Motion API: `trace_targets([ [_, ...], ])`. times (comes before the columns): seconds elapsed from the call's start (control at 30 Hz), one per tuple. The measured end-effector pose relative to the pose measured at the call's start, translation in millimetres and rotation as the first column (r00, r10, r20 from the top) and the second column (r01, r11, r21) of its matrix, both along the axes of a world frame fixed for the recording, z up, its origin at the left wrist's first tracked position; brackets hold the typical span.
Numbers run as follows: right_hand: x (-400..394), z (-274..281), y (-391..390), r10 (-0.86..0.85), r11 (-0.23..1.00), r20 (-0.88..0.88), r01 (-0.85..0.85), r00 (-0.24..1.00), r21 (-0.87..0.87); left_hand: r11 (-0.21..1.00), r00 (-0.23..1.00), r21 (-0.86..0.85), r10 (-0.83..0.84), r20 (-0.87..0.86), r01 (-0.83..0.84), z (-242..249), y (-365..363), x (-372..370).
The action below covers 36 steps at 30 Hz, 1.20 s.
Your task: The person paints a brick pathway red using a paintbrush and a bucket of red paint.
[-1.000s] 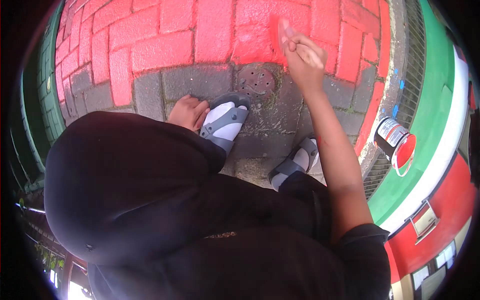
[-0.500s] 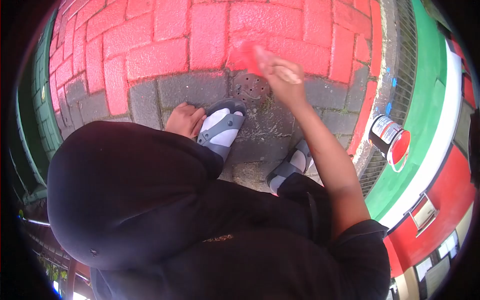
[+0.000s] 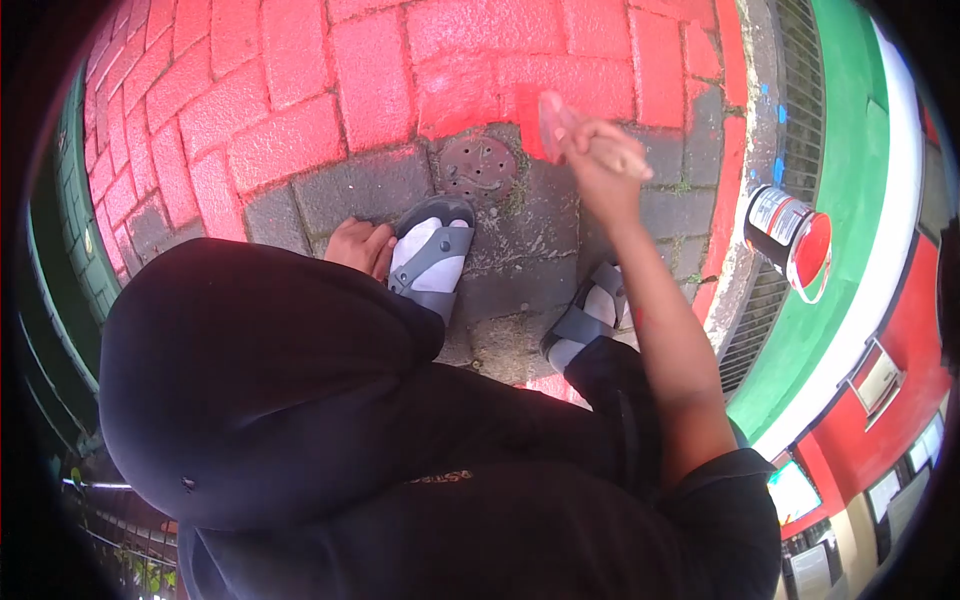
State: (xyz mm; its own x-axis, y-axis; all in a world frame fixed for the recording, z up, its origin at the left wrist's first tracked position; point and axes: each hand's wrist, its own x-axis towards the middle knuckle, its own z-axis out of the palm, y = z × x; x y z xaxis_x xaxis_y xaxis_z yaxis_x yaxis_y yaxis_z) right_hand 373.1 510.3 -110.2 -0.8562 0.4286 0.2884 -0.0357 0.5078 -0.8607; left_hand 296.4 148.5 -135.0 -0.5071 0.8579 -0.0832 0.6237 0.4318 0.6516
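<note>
My right hand (image 3: 605, 155) is closed around a paintbrush (image 3: 552, 115), whose red-wetted head is against the paving at the border between painted and bare grey bricks. The brush is partly blurred. Fresh, darker red paint (image 3: 530, 125) shows beside it. Left of the brush, a round drain cover (image 3: 478, 167) with small holes is set in the grey paving (image 3: 365, 185). My left hand (image 3: 360, 246) rests low beside my sandalled foot (image 3: 435, 250), its fingers curled in and partly hidden, with no tool showing in it.
A paint can (image 3: 775, 225) with red paint stands at the right by a drain grate (image 3: 765, 310). Beyond it runs a green strip (image 3: 840, 240) with a white edge. Red-painted bricks (image 3: 290, 60) spread across the far side. My other sandal (image 3: 590, 310) is to the right.
My right hand has moved the paintbrush rightward, from above the drain cover to the bricks right of it. Red paint now covers more there. My left hand stays beside my foot.
</note>
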Motion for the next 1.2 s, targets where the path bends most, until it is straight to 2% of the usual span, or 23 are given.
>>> trace_targets([
  [0.07, 9, 18, 19, -0.011, 0.994, 0.469, 0.062, 0.883, -0.094, 0.999, 1.000, -0.022, -0.026, -0.010, 0.026, 0, 0, 0],
  [0.13, 18, 39, 29, 0.081, 0.989, 0.512, -0.004, 0.855, -0.149, 0.998, 0.998, -0.038, -0.052, -0.025, 0.051, -1, -2, -3],
  [0.2, 27, 58, 34, 0.399, 0.834, 0.742, -0.550, 0.539, -0.049, 0.996, 0.997, -0.057, -0.076, -0.034, 0.074, -3, -3, -4],
  [0.23, 31, 58, 32, 0.422, 0.823, 0.650, -0.568, 0.632, 0.017, 0.996, 0.996, -0.053, -0.079, -0.029, 0.077, -6, -3, -4],
  [0.27, 30, 58, 32, 0.423, 0.821, 0.656, -0.570, 0.626, 0.014, 0.998, 0.998, -0.016, -0.058, -0.029, 0.057, -4, 0, -3],
  [0.33, 23, 57, 34, 0.258, 0.955, 0.504, -0.295, 0.824, -0.006, 0.999, 0.999, 0.020, -0.026, -0.022, 0.026, -4, 1, 0],
  [0.37, 22, 49, 36, 0.266, 0.952, 0.506, -0.305, 0.821, -0.005, 0.999, 1.000, 0.027, -0.019, -0.023, 0.019, -5, 0, 0],
  [0.43, 33, 24, 33, 0.219, 0.846, 0.591, -0.453, 0.777, 0.281, 0.999, 1.000, 0.031, -0.010, -0.024, 0.011, -5, 1, 0],
  [0.47, 45, 18, 28, 0.222, 0.847, 0.590, -0.453, 0.776, 0.278, 1.000, 1.000, 0.017, -0.020, -0.019, 0.020, -3, 1, -2],
  [0.53, 77, 23, 14, 0.471, 0.550, 0.644, -0.771, 0.603, 0.320, 1.000, 1.000, 0.000, -0.022, -0.013, 0.022, 0, 1, -1],
  [0.57, 87, 32, 5, 0.474, 0.548, 0.643, -0.773, 0.601, 0.319, 1.000, 1.000, -0.002, -0.015, -0.014, 0.015, 1, 1, -1],
  [0.63, 102, 46, -12, 0.647, 0.653, 0.426, -0.748, 0.633, 0.119, 1.000, 1.000, 0.002, -0.018, -0.012, 0.018, 0, 3, -1],
  [0.67, 97, 46, -9, 0.644, 0.655, 0.429, -0.746, 0.634, 0.120, 1.000, 1.000, 0.002, -0.016, -0.013, 0.016, -1, 2, -1],
  [0.73, 71, 41, 7, 0.596, 0.700, 0.693, -0.685, 0.406, -0.201, 1.000, 1.000, 0.002, -0.012, -0.011, 0.012, -2, 1, 0],
  [0.8, 40, 13, 35, 0.423, 0.843, 0.558, -0.536, 0.715, 0.049, 0.999, 0.999, -0.045, -0.032, -0.044, 0.030, 0, 0, 0],
  [0.87, 8, -8, 68, 0.286, 0.949, 0.552, -0.152, 0.783, -0.275, 0.999, 0.999, -0.045, -0.029, -0.040, 0.028, -5, -3, 1],
  [0.9, 7, -5, 67, 0.290, 0.948, 0.554, -0.154, 0.780, -0.279, 0.999, 0.999, -0.039, -0.029, -0.043, 0.028, -6, -4, 1],
  [0.93, 5, -1, 65, 0.143, 0.978, 0.438, -0.194, 0.888, 0.074, 0.999, 0.999, -0.041, -0.024, -0.042, 0.022, -8, -4, 0],
  [0.97, 6, 2, 63, 0.048, 0.895, 0.261, -0.157, 0.964, 0.417, 1.000, 0.999, -0.027, -0.010, -0.042, 0.009, -6, -2, 0],
  [1.03, 48, 26, 31, 0.114, 0.902, 0.627, -0.345, 0.771, 0.260, 1.000, 0.999, -0.014, -0.002, -0.034, 0.002, -4, -3, 4],
  [1.1, 94, 19, -2, 0.276, 0.728, 0.759, -0.644, 0.589, 0.235, 1.000, 0.999, -0.022, -0.007, -0.037, 0.006, -5, -3, 2],
  [1.13, 115, 20, -13, 0.425, 0.698, 0.670, -0.692, 0.609, 0.186, 1.000, 0.999, -0.017, -0.012, -0.037, 0.011, -6, -3, 2],
  [1.2, 122, 29, -23, 0.486, 0.709, 0.598, -0.688, 0.637, 0.157, 1.000, 0.999, -0.012, -0.010, -0.033, 0.009, -8, -4, 2],
])
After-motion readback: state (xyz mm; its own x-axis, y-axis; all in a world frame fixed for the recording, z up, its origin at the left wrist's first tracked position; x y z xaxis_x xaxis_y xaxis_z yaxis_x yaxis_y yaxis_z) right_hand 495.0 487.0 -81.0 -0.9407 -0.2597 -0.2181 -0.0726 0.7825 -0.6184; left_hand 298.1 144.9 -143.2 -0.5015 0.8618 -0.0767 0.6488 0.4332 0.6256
